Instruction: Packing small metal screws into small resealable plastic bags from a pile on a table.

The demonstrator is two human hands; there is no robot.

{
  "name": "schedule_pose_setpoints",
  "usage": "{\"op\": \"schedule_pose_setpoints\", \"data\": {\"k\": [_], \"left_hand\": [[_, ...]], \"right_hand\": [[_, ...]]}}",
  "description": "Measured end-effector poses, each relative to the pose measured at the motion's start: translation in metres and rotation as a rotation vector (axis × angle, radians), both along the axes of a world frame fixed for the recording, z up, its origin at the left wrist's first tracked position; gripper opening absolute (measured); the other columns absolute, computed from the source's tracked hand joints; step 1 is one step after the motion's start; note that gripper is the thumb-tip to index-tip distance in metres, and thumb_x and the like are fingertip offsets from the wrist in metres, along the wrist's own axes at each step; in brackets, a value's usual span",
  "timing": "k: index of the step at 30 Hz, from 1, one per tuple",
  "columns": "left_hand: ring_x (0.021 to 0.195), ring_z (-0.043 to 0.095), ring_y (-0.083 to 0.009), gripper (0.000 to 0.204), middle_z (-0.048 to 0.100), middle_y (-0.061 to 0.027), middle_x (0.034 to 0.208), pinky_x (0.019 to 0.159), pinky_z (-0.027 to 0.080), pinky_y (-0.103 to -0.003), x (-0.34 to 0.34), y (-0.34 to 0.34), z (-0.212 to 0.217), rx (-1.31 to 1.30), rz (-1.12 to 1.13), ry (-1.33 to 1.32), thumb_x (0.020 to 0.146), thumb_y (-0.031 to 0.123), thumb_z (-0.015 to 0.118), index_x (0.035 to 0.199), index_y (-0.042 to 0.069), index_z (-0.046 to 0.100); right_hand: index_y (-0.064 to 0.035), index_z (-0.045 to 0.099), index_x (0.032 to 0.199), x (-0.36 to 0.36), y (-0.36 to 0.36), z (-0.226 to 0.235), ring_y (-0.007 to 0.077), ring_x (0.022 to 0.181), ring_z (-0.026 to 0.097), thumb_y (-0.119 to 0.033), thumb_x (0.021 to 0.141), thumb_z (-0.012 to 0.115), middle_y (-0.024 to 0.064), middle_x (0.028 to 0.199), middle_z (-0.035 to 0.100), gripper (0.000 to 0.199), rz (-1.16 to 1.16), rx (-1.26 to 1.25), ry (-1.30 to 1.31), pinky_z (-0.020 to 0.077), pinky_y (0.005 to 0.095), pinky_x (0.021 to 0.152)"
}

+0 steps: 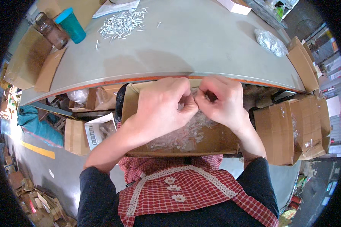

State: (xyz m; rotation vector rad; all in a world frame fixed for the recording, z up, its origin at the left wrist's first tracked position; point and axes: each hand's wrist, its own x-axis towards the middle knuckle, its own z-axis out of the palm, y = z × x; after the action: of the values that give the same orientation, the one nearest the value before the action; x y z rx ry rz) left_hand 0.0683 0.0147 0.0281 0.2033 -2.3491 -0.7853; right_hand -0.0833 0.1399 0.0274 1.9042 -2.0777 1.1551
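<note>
Grey table [216, 45] with an orange edge. On it are a pile of little screws [123, 24], and a shiny plastic bag [271, 42] at the right. A blue cup [72, 28] is at the left. Just below the near edge is an open cardboard box [170, 154] with small clear bags [182, 138] inside. Above it, the left hand [163, 104] and right hand [223, 101] are curled close together; I can't tell what they pinch. The grey floor [68, 166] has a yellow stripe [38, 150].
</note>
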Motion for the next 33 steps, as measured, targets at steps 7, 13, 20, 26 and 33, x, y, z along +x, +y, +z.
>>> {"op": "schedule_pose_setpoints", "data": {"k": [7, 13, 20, 26, 33], "left_hand": [[0.103, 0.064, -0.0349, 0.05, 0.066, -0.012, 0.111, 0.089, 0.053, -0.045, -0.014, -0.033, 0.002, -0.331, 0.036, 0.165, 0.075, 0.018, 0.084, 0.12, 0.006, 0.063], [0.099, 0.068, -0.0337, 0.04, 0.07, -0.0125, 0.108, 0.086, 0.056, -0.042, -0.023, -0.065, -0.008, -0.341, -0.086, 0.19, 0.08, 0.017, 0.082, 0.116, 0.005, 0.067], [0.09, 0.071, -0.0305, 0.028, 0.073, -0.013, 0.101, 0.08, 0.057, -0.039, -0.029, -0.125, -0.017, -0.043, 0.139, 0.149, 0.089, 0.019, 0.077, 0.113, 0.007, 0.07], [0.088, 0.073, -0.0293, 0.028, 0.075, -0.0142, 0.098, 0.077, 0.057, -0.039, -0.015, -0.183, -0.033, 0.17, 0.35, 0.21, 0.088, 0.025, 0.078, 0.109, 0.007, 0.071], [0.088, 0.075, -0.0196, 0.027, 0.075, -0.0116, 0.095, 0.081, 0.058, -0.032, -0.014, -0.183, -0.03, 0.291, 0.379, 0.148, 0.088, 0.016, 0.079, 0.109, 0.003, 0.069]], "right_hand": [[-0.002, 0.065, 0.08, -0.016, -0.016, 0.005, 0.0079, 0.061, 0.055, -0.011, 0.088, 0.071, -0.001, 0.07, 0.062, 0.013, 0.006, 0.119, -0.8, 0.0417, 0.027, 0.053], [-0.004, 0.068, 0.087, -0.026, -0.042, 0.006, 0.0012, 0.063, 0.049, -0.016, 0.094, 0.069, -0.0054, 0.071, 0.059, 0.014, 0.102, 0.228, -0.899, 0.0373, 0.0208, 0.053], [-0.005, 0.071, 0.097, -0.063, -0.126, 0.017, 0.0213, 0.061, 0.063, -0.015, 0.095, 0.063, 0.0066, 0.075, 0.066, 0.013, -0.026, 0.096, -0.063, 0.0508, 0.035, 0.058], [-0.0033, 0.065, 0.097, -0.105, -0.226, 0.001, 0.0349, 0.083, 0.068, -0.011, 0.088, 0.063, 0.0117, 0.1, 0.069, 0.011, 0.076, 0.124, 0.806, 0.0567, 0.0455, 0.074], [-0.0032, 0.064, 0.088, -0.076, -0.263, 0.015, 0.0379, 0.08, 0.065, -0.013, 0.087, 0.066, 0.015, 0.088, 0.064, 0.01, 0.169, 0.278, 0.33, 0.0523, 0.0478, 0.071]]}}
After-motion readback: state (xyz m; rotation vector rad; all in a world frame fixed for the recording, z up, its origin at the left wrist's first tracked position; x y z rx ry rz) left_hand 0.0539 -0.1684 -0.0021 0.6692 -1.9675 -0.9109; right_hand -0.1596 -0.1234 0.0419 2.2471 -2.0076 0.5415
